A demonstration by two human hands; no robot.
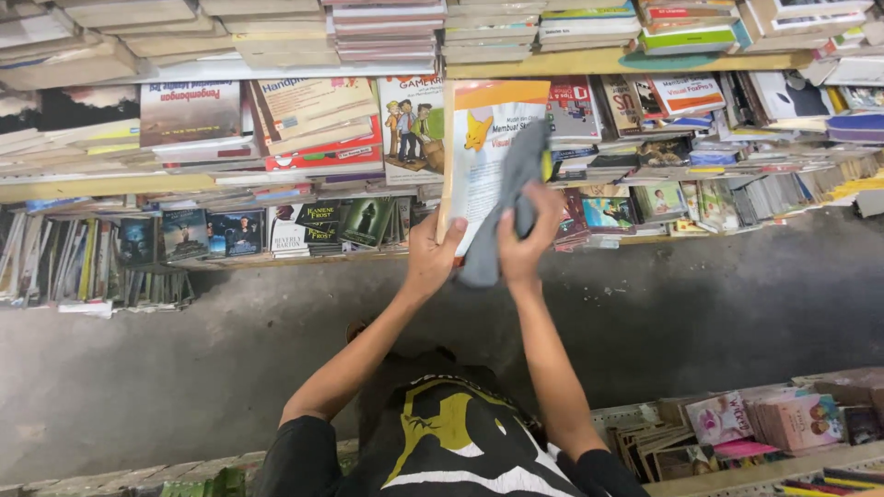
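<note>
Up in front of the shelves, held out at arm's length, is a thin white book with an orange top band (481, 156) and a little yellow cartoon figure on the cover. Left hand (431, 253) has its fingers wrapped around the lower left edge of that book, thumb on the cover, so it's gripping it tilted a bit toward the camera. Right hand (527, 241) is closed around a grey cloth (509, 198), which lies pressed flat against the cover and hangs down past the book's bottom edge.

Behind it all, wooden shelves (589, 63) are crammed with stacked and leaning books, covers facing every which way. Below that is a bare grey concrete floor (184, 368). Bottom right there's another rack of books (764, 428), pink covers mostly. Person's wearing a black shirt with a yellow and white print (451, 442).
</note>
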